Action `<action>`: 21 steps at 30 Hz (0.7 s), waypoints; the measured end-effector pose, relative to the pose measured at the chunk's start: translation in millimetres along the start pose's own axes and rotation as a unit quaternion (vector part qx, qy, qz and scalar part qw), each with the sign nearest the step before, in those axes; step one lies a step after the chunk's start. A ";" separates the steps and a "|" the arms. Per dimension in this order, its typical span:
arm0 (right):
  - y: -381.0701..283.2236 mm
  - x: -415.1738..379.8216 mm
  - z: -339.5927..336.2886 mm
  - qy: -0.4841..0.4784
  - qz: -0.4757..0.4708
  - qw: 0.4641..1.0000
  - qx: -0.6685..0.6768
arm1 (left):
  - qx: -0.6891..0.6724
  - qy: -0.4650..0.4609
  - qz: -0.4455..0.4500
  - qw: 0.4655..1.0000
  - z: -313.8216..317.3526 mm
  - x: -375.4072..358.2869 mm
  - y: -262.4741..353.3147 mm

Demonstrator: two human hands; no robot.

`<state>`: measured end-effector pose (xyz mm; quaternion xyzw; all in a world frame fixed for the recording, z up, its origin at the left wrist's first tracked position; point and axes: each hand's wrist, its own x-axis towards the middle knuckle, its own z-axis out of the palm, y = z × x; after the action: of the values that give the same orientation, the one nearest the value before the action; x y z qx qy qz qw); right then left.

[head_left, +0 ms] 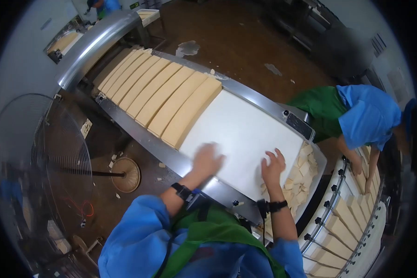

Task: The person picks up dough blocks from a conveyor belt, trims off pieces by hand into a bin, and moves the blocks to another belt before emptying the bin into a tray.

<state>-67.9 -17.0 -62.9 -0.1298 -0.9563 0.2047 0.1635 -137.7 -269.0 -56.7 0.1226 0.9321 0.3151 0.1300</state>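
Note:
Above a white conveyor belt I hold both bare hands. My left hand is smeared by motion, close to the near end of a row of long pale beige slabs; its fingers are too blurred to read. My right hand is over the belt's right part, fingers spread and holding nothing. Several beige slabs lie side by side across the belt, left of my hands. Beyond the belt's right end, small beige offcuts are heaped in a metal trough, partly behind my right forearm.
A co-worker leans over a second, curved conveyor bearing beige strips at the right. A stand fan is at the left. A curved metal hood spans the belt's far end. Scraps lie on the brown floor.

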 end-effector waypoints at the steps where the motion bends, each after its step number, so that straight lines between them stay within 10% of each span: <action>1: -11.4 10.4 18.3 -0.016 0.003 1.000 -0.008 | 0.118 0.074 -0.052 0.989 -9.8 3.7 -25.2; 6: -75.2 75.3 105.0 -0.119 0.031 0.990 -0.068 | 0.059 0.095 -0.222 0.969 -65.1 8.4 -86.3; 21: -207.5 230.0 202.8 -0.187 0.108 0.974 -0.066 | 0.128 0.041 -0.149 0.980 -59.5 33.8 -104.9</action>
<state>-389.7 -198.4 -88.1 -0.2018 -0.9617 0.1784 -0.0504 -203.8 -372.5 -81.6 -0.0150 0.9771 0.1746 0.1208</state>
